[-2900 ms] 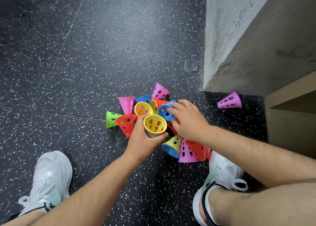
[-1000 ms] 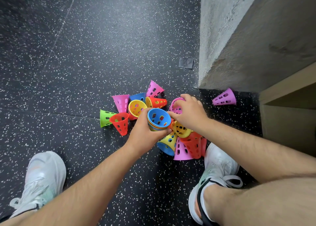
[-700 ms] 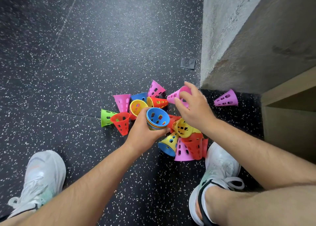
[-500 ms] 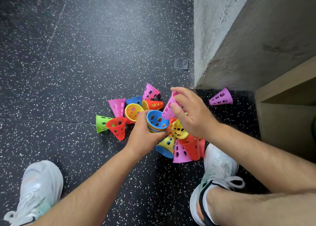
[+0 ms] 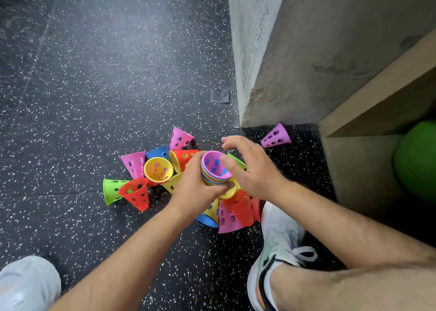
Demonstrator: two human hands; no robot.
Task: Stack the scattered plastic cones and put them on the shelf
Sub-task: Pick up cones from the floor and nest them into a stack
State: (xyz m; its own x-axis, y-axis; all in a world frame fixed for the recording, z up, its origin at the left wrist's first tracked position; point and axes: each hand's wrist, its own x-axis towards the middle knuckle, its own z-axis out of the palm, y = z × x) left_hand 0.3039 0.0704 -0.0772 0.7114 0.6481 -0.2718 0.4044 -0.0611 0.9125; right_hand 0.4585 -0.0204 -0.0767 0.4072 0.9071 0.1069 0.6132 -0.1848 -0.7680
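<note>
My left hand (image 5: 195, 188) grips the stack (image 5: 215, 170) of nested, perforated cones, mouths up and tilted toward me. The top one is purple, with coloured rims banded beneath. Loose cones lie on the floor beside it: a yellow cone (image 5: 157, 170) with its mouth up, and a green cone (image 5: 112, 189) and a red cone (image 5: 136, 193) on their sides. A heap (image 5: 232, 214) of pink, red, yellow and blue ones lies nearer me. A lone purple cone (image 5: 276, 137) lies well apart. The wooden shelf (image 5: 377, 103) stands to my right.

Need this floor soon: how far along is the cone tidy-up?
Done: several cones nested in a stack. In hand: left hand grips it; right hand open beside it. Left: loose cones on the floor, a lone pink cone by the wall, then shelving.
</note>
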